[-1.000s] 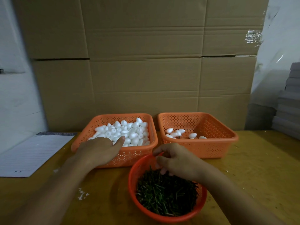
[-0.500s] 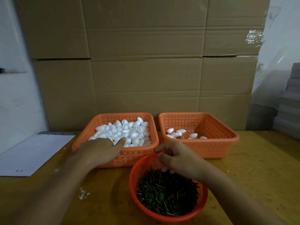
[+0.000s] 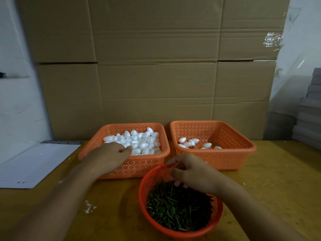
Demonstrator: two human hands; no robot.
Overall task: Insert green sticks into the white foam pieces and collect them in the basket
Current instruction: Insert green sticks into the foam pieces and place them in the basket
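My left hand (image 3: 108,156) reaches into the left orange basket (image 3: 90,153), which is full of white foam pieces (image 3: 142,140). Its fingers and thumb curl together on a foam piece at the near edge of the pile. My right hand (image 3: 192,173) hovers over the far rim of the round orange bowl (image 3: 175,233) of green sticks (image 3: 178,207). Its fingers are curled with the tips down among the sticks; whether they hold one is hidden. The right orange basket (image 3: 225,159) holds several foam pieces (image 3: 189,142).
A lined paper pad (image 3: 34,164) lies on the wooden table (image 3: 278,185) at the left. White crumbs (image 3: 89,206) are scattered near my left forearm. A cardboard wall (image 3: 156,66) stands right behind the baskets. Grey stacked sheets (image 3: 311,115) stand at the far right.
My left hand's straight forefinger has curled in against the thumb at the foam pile. My right hand stayed over the bowl's far rim, its fingers shifting slightly.
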